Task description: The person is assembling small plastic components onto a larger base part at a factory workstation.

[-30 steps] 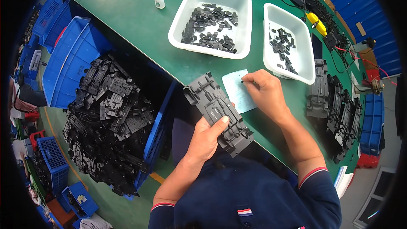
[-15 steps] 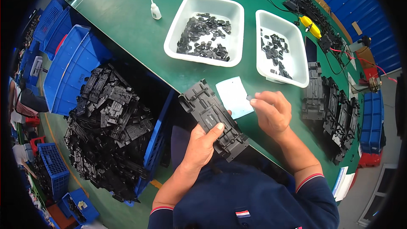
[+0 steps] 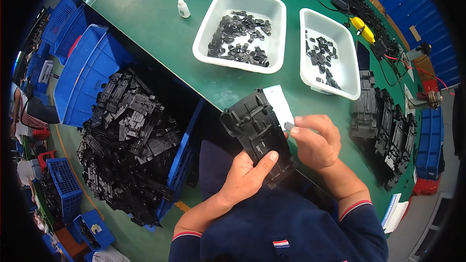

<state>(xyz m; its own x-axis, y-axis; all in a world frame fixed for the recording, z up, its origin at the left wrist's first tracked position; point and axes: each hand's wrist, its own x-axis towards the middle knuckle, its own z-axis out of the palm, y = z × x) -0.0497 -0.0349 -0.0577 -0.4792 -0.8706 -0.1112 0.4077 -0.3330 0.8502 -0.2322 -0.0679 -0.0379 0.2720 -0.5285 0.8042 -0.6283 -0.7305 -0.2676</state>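
My left hand is closed round the lower half of a long black molded plastic chassis, its thumb lying across the face and its other fingers mostly hidden underneath. The chassis is held tilted over the table's near edge. Between thumb and forefinger, my right hand pinches a small dark plastic piece, just right of the chassis and apart from it. A white sheet lies on the table behind, partly covered by the chassis.
Two white tubs of small black pieces stand on the green table. A small white bottle is at far left. More chassis lie at right; a blue crate at left is heaped with black parts.
The chassis has shifted right and tilted, covering more of the white sheet. My right hand's small piece is now closer to the chassis. The whole view has moved slightly.
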